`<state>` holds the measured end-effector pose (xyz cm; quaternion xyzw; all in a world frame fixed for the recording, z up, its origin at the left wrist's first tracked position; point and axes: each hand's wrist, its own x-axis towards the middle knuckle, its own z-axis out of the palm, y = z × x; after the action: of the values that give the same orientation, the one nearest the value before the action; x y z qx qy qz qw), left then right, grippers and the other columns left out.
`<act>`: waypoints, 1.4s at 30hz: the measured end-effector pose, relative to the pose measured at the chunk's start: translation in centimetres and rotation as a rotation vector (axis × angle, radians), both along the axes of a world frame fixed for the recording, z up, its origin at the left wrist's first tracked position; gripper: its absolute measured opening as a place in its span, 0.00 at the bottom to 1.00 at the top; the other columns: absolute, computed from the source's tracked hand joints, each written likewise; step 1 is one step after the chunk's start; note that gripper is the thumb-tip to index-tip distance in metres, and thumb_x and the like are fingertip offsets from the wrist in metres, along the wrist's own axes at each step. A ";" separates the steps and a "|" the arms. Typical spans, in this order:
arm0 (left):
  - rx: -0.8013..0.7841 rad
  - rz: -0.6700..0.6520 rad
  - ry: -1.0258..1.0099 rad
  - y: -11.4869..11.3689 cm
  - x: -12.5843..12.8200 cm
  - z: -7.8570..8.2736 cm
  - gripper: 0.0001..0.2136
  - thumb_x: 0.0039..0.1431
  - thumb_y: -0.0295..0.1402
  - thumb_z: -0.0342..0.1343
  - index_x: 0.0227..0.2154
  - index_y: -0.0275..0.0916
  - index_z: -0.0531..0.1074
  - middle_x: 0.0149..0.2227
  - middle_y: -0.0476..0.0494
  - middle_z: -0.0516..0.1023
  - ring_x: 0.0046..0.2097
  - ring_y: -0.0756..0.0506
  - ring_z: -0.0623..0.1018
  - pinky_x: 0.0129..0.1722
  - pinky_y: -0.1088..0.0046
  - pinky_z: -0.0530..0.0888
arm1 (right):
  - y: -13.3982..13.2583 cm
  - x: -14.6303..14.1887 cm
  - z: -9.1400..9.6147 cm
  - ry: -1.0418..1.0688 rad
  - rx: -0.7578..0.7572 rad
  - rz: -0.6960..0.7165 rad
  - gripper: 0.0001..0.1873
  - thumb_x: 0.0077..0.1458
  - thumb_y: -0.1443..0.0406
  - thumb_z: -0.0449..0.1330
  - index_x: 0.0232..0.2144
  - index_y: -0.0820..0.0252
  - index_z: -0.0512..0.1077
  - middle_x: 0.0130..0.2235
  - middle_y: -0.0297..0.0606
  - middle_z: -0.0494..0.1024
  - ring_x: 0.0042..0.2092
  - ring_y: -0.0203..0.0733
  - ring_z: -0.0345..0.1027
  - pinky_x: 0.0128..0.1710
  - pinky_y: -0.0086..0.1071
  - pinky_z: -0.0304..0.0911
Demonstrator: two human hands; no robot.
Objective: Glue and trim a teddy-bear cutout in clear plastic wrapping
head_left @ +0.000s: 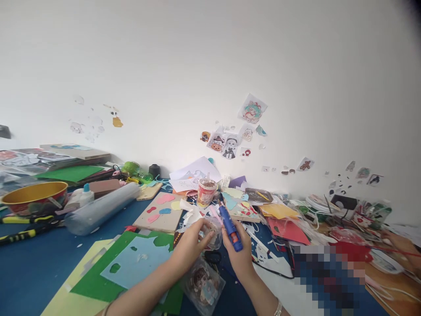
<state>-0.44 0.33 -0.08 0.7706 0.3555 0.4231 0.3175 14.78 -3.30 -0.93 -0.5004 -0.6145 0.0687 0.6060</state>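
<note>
Head view. Gripping blue plastic pen-shaped tool [230, 228] in right hand [239, 256], grip clenched round barrel. Pinching small round clear-wrapped cutout [210, 232] in left hand [190, 248], just above blue bench [33, 267]. Risks, as judged: could smear left fingertips with tip so near; could knock red-printed paper cup [206, 192] close behind.

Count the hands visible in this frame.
3. The left hand pinches a clear packet mid-table; the right hand beside it grips a blue pen-shaped tool; another person's hand lies at the far right edge, partly cut off.
</note>
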 end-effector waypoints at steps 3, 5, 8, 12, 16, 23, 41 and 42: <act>-0.187 0.013 -0.190 0.7 0.0 -0.4 0.14 0.52 0.33 0.50 0.43 0.42 0.58 0.35 0.46 0.73 0.28 0.48 0.70 0.25 0.73 0.69 | 0.5 0.5 0.2 0.221 -0.086 0.023 0.10 0.50 0.61 0.58 0.34 0.60 0.70 0.33 0.38 0.76 0.37 0.44 0.71 0.40 0.36 0.64; -0.279 -0.024 -0.324 1.0 0.1 -0.4 0.17 0.49 0.34 0.53 0.43 0.40 0.59 0.32 0.47 0.73 0.28 0.48 0.71 0.23 0.74 0.70 | 0.8 0.7 0.1 0.331 -0.132 0.045 0.12 0.48 0.60 0.59 0.34 0.61 0.70 0.34 0.39 0.77 0.37 0.45 0.71 0.41 0.37 0.65; -0.370 -0.074 -0.422 0.8 0.2 0.2 0.16 0.43 0.39 0.60 0.33 0.36 0.65 0.26 0.48 0.71 0.27 0.47 0.71 0.22 0.74 0.71 | 1.2 0.8 -0.4 0.410 -0.166 0.078 0.17 0.44 0.59 0.62 0.37 0.62 0.71 0.34 0.39 0.77 0.37 0.46 0.71 0.39 0.37 0.66; -0.502 -0.224 -0.502 0.1 -0.1 1.2 0.19 0.40 0.42 0.64 0.30 0.34 0.69 0.26 0.48 0.72 0.23 0.50 0.70 0.23 0.73 0.72 | 1.2 0.6 -0.6 0.519 -0.189 0.074 0.18 0.42 0.59 0.64 0.37 0.62 0.72 0.36 0.40 0.78 0.39 0.46 0.71 0.41 0.37 0.65; -0.625 -0.363 -0.562 -0.1 -0.2 1.0 0.17 0.42 0.39 0.65 0.32 0.34 0.72 0.30 0.46 0.76 0.25 0.51 0.72 0.28 0.74 0.73 | 1.2 0.5 -0.4 0.661 -0.212 0.116 0.17 0.39 0.59 0.66 0.34 0.61 0.74 0.36 0.41 0.79 0.41 0.48 0.72 0.43 0.39 0.66; -0.685 -0.344 -0.571 -0.1 -0.2 0.9 0.14 0.40 0.39 0.66 0.25 0.31 0.76 0.27 0.43 0.79 0.26 0.50 0.74 0.29 0.75 0.72 | 1.3 0.6 -0.4 0.636 -0.173 0.140 0.16 0.39 0.58 0.66 0.32 0.59 0.75 0.35 0.40 0.80 0.43 0.50 0.71 0.40 0.40 0.67; -0.577 -0.367 -0.345 -0.5 0.1 1.0 0.14 0.40 0.40 0.62 0.22 0.35 0.67 0.23 0.50 0.74 0.28 0.47 0.75 0.35 0.67 0.74 | 1.5 0.7 -1.0 0.586 -0.182 0.064 0.15 0.40 0.60 0.65 0.32 0.62 0.74 0.34 0.40 0.80 0.37 0.48 0.74 0.38 0.39 0.69; -0.584 -0.384 -0.321 -0.6 0.0 1.1 0.13 0.41 0.41 0.61 0.22 0.36 0.67 0.23 0.49 0.74 0.29 0.46 0.75 0.35 0.67 0.74 | 1.5 0.8 -1.0 0.555 -0.166 0.062 0.15 0.41 0.60 0.65 0.32 0.62 0.74 0.34 0.40 0.80 0.36 0.47 0.74 0.38 0.38 0.69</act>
<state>-0.41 -0.22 1.00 0.6241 0.2560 0.3523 0.6488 15.57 -1.78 -1.96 -0.4912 -0.4324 0.2719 0.7056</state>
